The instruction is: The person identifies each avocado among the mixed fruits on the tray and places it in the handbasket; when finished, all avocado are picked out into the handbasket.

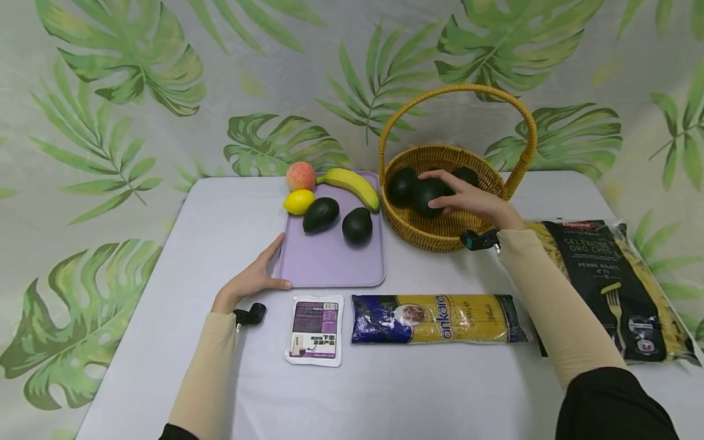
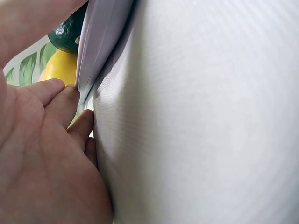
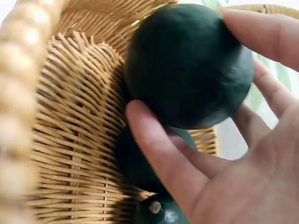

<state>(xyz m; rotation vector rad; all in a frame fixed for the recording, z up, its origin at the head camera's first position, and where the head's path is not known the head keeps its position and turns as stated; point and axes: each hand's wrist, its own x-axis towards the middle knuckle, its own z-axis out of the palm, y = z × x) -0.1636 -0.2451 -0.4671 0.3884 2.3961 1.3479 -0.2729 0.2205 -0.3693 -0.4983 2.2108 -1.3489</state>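
Nearest the wearer, on a white table [image 1: 418, 397], a purple-and-white sachet [image 1: 314, 330] lies flat on the left, with a blue-and-yellow pasta packet [image 1: 437, 319] marked "ankara" laid crosswise just beside it. Beyond the sachet is a lilac tray [image 1: 330, 263]. The left hand [image 1: 250, 281] is spread, thumb and fingers apart, touching the tray at its near-left corner and left edge; it grasps no other item. To the far right, a black penne bag [image 1: 610, 293] lies partly behind the right forearm [image 1: 555, 299]. On the tray's far half rest two avocados [image 1: 321, 215], a lemon [image 1: 299, 201] at the left edge, a peach [image 1: 300, 176] at the far-left corner, and a banana [image 1: 352, 184] set diagonally. Immediately right of the tray stands a wicker basket [image 1: 423, 235], its handle upright. Within its rim, the right hand [image 1: 475, 205] holds a dark green fruit [image 1: 423, 198], thumb and fingers curved around its sides. Two similar fruits [image 1: 403, 186] lie in the basket. Behind the table hangs a leaf-print cloth [image 1: 220, 61].
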